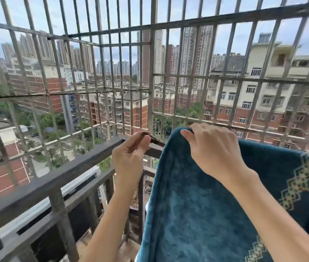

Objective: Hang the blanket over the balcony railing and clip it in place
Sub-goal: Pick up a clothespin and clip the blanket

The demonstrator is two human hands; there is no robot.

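The left hand [129, 157] and right hand [214, 148] are bare, like both forearms [274, 210].

The dark metal railing [55, 179] rises from lower left to its corner. A teal blanket [197, 201] with a pale zigzag pattern lies over the railing's top bar, just right of that corner, hanging down on the near side.

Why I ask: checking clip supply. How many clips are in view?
1: a dark clip pinched by the left hand at the railing, beside the blanket edge. Others may be hidden.
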